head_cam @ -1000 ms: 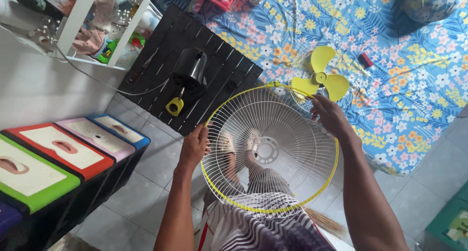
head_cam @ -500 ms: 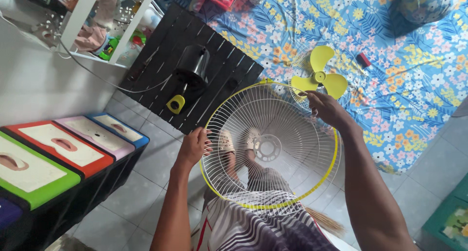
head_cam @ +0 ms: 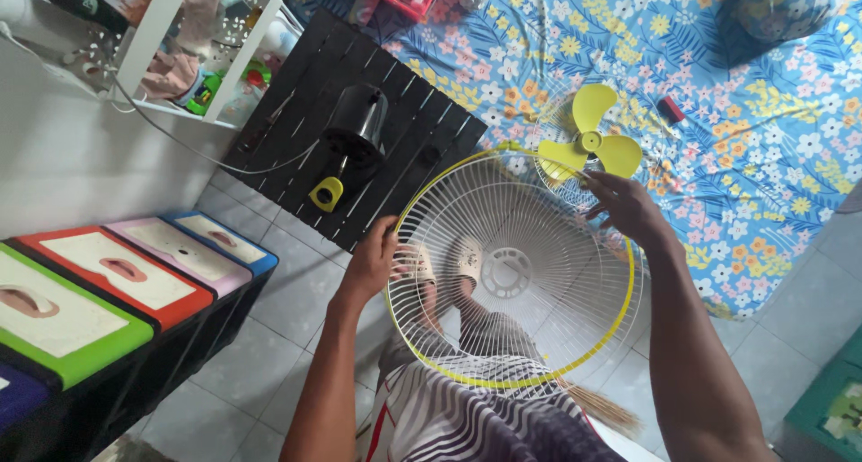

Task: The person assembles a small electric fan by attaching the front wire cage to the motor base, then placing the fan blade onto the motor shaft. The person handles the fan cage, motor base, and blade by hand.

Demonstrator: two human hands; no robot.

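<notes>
I hold a round white wire fan guard (head_cam: 530,332) with a yellow rim flat in front of me. My left hand (head_cam: 373,264) grips its left rim. My right hand (head_cam: 624,206) grips its upper right rim. Through the wires I see my feet in sandals on the tiled floor. Just beyond the guard, a yellow three-bladed fan propeller (head_cam: 588,143) lies on a second wire guard on the flowered sheet (head_cam: 763,148). A black fan motor (head_cam: 355,125) with a yellow knob rests on a black slatted board (head_cam: 404,112).
Coloured plastic drawers (head_cam: 117,291) with green, red, pink and blue tops stand at the left. A white shelf (head_cam: 180,49) with clutter sits at the top left, a cable trailing from it. A small red object (head_cam: 671,109) lies on the sheet. A broom's bristles (head_cam: 602,406) show below the guard.
The guard and both hands have shifted slightly to the right. My left hand has slid a little up along the rim. The view has moved with them.
</notes>
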